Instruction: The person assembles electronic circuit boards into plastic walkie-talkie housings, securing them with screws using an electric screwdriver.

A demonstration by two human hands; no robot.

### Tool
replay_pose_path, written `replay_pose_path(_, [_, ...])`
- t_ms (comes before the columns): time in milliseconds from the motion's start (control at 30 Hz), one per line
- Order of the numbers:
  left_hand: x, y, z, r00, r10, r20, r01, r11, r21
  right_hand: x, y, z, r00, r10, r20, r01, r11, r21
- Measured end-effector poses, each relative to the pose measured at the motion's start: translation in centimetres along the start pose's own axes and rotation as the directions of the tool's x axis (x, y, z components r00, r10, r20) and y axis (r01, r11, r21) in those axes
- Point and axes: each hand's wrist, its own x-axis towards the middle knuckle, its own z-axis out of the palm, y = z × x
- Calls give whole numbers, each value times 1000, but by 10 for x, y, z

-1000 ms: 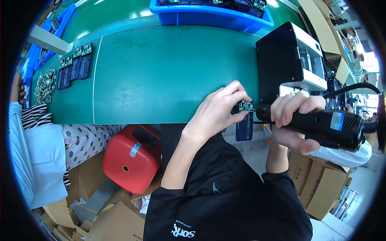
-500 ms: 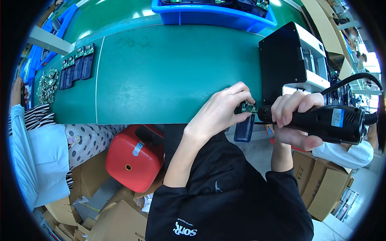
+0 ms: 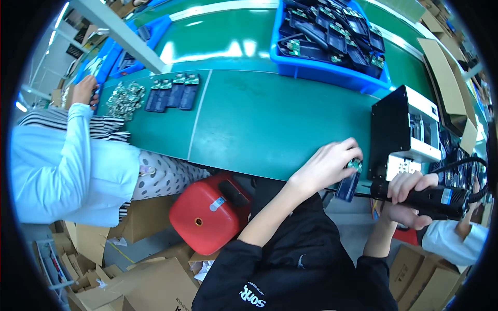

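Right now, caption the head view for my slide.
Left hand holding a dark-blue casing with a green circuit board, right hand gripping a black corded electric screwdriver.

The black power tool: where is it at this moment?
In the head view, the black power tool is at the right, held in the right hand, below the black-and-white machine, pointing left toward the dark case in the left hand.

Circuit board (image 3: 355,165) partly hidden by left hand (image 3: 330,163); blue bin (image 3: 332,73) cut off by top edge
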Motion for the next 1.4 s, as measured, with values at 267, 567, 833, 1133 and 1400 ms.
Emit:
replay_pose_path(267, [58,-25,-42,949,40,-314,24,980,197,-30,8,-14,998,48,-27,-48,999,10])
replay_pose_path(567, [-58,-98,-251,899,-129,-418,352,781,516,-32,9,-27,995,81,-55,-83,996,-35])
replay_pose_path(833, [-92,-127,-282,911,-187,-367,387,693,608,-34,2,-20,996,74,-42,-76,996,-50])
replay_pose_path(1133, [-75,-84,-238,912,-212,-352,375,780,501,16,-67,-33,997,-61,-53,65,995,77])
replay_pose_path(1400, [-48,-39,-121,961,-136,-241,178,971,160,52,-87,-54,976,-217,8,217,975,-51])
